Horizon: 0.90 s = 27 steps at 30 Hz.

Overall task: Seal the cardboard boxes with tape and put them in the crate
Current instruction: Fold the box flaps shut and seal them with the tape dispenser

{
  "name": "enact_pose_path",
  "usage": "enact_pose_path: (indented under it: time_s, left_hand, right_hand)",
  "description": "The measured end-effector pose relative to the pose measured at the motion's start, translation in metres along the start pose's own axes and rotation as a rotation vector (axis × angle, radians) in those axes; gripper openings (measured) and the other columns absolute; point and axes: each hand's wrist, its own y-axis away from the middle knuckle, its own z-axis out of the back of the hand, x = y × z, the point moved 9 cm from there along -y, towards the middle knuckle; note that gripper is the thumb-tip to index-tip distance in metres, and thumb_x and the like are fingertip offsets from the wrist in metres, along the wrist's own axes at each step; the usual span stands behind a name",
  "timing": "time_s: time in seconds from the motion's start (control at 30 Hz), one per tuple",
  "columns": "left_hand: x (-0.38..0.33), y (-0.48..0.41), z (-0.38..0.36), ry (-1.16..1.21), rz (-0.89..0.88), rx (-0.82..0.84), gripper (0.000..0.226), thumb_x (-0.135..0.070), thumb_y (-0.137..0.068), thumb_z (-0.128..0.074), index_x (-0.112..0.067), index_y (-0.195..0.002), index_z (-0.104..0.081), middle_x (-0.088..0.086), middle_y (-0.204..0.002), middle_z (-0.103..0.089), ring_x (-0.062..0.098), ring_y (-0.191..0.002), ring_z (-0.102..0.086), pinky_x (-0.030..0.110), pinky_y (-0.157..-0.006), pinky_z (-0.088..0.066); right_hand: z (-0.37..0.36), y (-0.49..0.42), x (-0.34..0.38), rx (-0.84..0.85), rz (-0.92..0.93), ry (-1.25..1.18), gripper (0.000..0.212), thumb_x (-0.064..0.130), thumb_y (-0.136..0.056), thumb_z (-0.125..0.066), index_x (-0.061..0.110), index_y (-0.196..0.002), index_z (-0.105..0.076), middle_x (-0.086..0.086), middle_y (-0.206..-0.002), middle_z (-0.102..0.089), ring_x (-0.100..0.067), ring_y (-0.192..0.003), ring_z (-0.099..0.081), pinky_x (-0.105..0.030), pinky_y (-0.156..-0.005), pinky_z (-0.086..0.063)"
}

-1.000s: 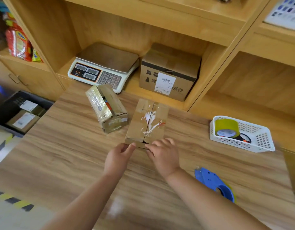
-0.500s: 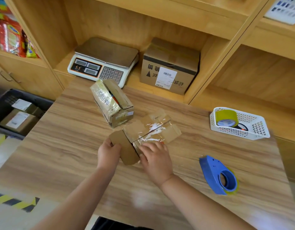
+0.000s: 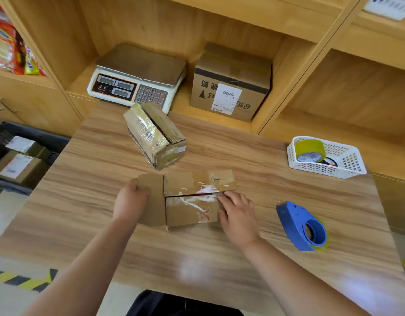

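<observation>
A small cardboard box (image 3: 192, 201) with torn old tape lies in the middle of the wooden table (image 3: 83, 213), its top seam running left to right. My left hand (image 3: 130, 199) presses on its open left end flap. My right hand (image 3: 236, 213) rests on the box's right end, fingers at the seam. A second box (image 3: 156, 135), wrapped in shiny tape, stands tilted behind it. The blue tape dispenser (image 3: 302, 226) lies on the table to the right, apart from my hands. The dark crate (image 3: 5, 131) sits on the floor at the left with labelled boxes inside.
A white basket (image 3: 351, 165) with a yellow-green tape roll (image 3: 309, 150) stands at the table's right rear. A weighing scale (image 3: 137, 76) and a larger labelled carton (image 3: 231, 85) sit in the shelf behind. Snack packets (image 3: 5, 42) fill the shelf at far left.
The box has been turned from pointing away from me to lying crosswise. My hands moved apart to its two ends, and the left end flap now stands open.
</observation>
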Motion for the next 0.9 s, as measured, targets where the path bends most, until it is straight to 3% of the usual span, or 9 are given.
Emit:
enact_pose_path:
  time_s: [0.1, 0.17, 0.23, 0.33, 0.47, 0.6, 0.73, 0.83, 0.9]
  left_hand:
    - [-0.024, 0.008, 0.001, -0.432, -0.220, -0.161, 0.062, -0.013, -0.079, -0.057, -0.008, -0.139, -0.039, 0.016, -0.126, -0.052, 0.037, -0.114, -0.048, 0.044, -0.090, -0.041]
    - [-0.045, 0.017, -0.013, -0.693, -0.469, -0.218, 0.067, -0.011, -0.074, -0.063, -0.002, -0.137, -0.042, 0.018, -0.127, -0.052, 0.038, -0.117, -0.046, 0.049, -0.094, -0.039]
    - [-0.053, 0.017, -0.031, -0.897, -0.630, -0.211, 0.063, -0.015, -0.068, -0.069, -0.002, -0.127, -0.053, 0.017, -0.123, -0.057, 0.036, -0.119, -0.046, 0.050, -0.097, -0.039]
    - [-0.056, 0.011, -0.045, -1.043, -0.639, -0.144, 0.061, -0.022, -0.065, -0.071, -0.001, -0.121, -0.058, 0.018, -0.122, -0.057, 0.036, -0.123, -0.044, 0.050, -0.101, -0.035]
    - [-0.063, 0.009, -0.050, -1.024, -0.588, -0.120, 0.054, -0.023, -0.070, -0.063, -0.002, -0.120, -0.060, 0.019, -0.126, -0.056, 0.038, -0.126, -0.043, 0.053, -0.102, -0.037]
    - [-0.065, 0.013, -0.035, -0.819, -0.414, -0.182, 0.064, -0.016, -0.077, -0.062, -0.004, -0.136, -0.044, 0.018, -0.143, -0.040, 0.036, -0.134, -0.029, 0.051, -0.106, -0.031]
    - [-0.066, 0.026, -0.015, -0.688, -0.327, -0.310, 0.065, -0.017, -0.078, -0.063, -0.004, -0.139, -0.042, 0.016, -0.141, -0.042, 0.035, -0.130, -0.030, 0.048, -0.106, -0.029]
    - [-0.080, 0.052, -0.009, -0.682, -0.532, -0.518, 0.040, -0.021, -0.077, -0.057, -0.006, -0.113, -0.062, 0.015, -0.110, -0.060, 0.032, -0.106, -0.042, 0.043, -0.091, -0.034]
    - [-0.086, 0.070, -0.021, -0.708, -0.708, -0.532, 0.031, -0.029, -0.078, -0.048, -0.011, -0.092, -0.067, 0.006, -0.085, -0.062, 0.025, -0.091, -0.043, 0.036, -0.079, -0.032]
  right_hand:
    - [0.007, 0.001, -0.002, -0.058, 0.013, -0.052, 0.031, 0.019, -0.076, -0.054, 0.019, -0.103, -0.068, 0.003, -0.103, -0.061, -0.016, -0.093, -0.047, -0.030, -0.080, -0.037]
    - [0.013, -0.001, -0.010, -0.108, -0.007, -0.084, 0.027, 0.012, -0.074, -0.062, 0.017, -0.100, -0.067, 0.000, -0.101, -0.060, -0.018, -0.092, -0.049, -0.030, -0.081, -0.035]
    - [0.014, -0.006, -0.021, -0.114, -0.069, -0.097, 0.035, 0.009, -0.070, -0.073, 0.013, -0.105, -0.065, -0.004, -0.108, -0.060, -0.024, -0.099, -0.054, -0.036, -0.086, -0.043]
    - [0.009, -0.020, -0.037, -0.041, -0.121, -0.129, 0.051, 0.018, -0.075, -0.076, 0.009, -0.121, -0.059, -0.009, -0.129, -0.055, -0.031, -0.119, -0.051, -0.044, -0.099, -0.041]
    - [-0.002, -0.042, -0.046, 0.162, -0.087, -0.195, 0.074, 0.037, -0.086, -0.066, 0.016, -0.148, -0.031, 0.002, -0.156, -0.024, -0.015, -0.143, -0.021, -0.027, -0.115, -0.014]
    - [-0.006, -0.055, -0.049, 0.276, 0.015, -0.204, 0.077, 0.043, -0.090, -0.060, 0.024, -0.152, -0.018, 0.009, -0.159, -0.012, -0.009, -0.146, -0.012, -0.025, -0.116, -0.011]
    - [-0.003, -0.068, -0.053, 0.305, 0.084, -0.221, 0.060, 0.048, -0.091, -0.054, 0.023, -0.144, -0.040, 0.007, -0.153, -0.032, -0.011, -0.142, -0.025, -0.026, -0.113, -0.020]
    - [0.006, -0.082, -0.056, 0.270, 0.088, -0.262, 0.047, 0.048, -0.093, -0.052, 0.021, -0.131, -0.055, 0.004, -0.140, -0.051, -0.014, -0.131, -0.041, -0.026, -0.103, -0.031]
    - [0.007, -0.090, -0.058, 0.262, 0.054, -0.295, 0.042, 0.048, -0.093, -0.051, 0.022, -0.125, -0.060, 0.003, -0.129, -0.059, -0.015, -0.122, -0.048, -0.027, -0.094, -0.036]
